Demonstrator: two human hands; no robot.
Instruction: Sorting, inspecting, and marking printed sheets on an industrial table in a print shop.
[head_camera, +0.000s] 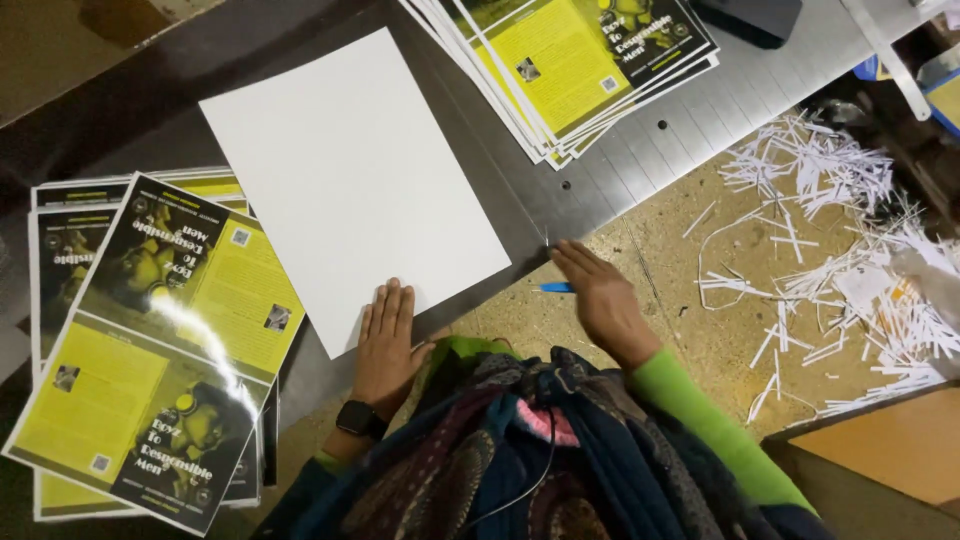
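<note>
A blank white sheet (350, 170) lies on the dark metal cutter table (640, 150). My left hand (386, 345), with a black watch on the wrist, rests flat with fingers apart on the sheet's near corner. My right hand (598, 295) lies flat at the table's near edge beside the sheet's right corner, fingers over a small blue object (555, 288) that I cannot identify. Neither hand grips anything.
A pile of yellow-and-black printed flyers (150, 340) lies at the left. Another fanned pile of flyers (570, 60) sits at the top. White paper trimmings (840, 230) are scattered over the floor at the right. A brown box (890, 450) is at bottom right.
</note>
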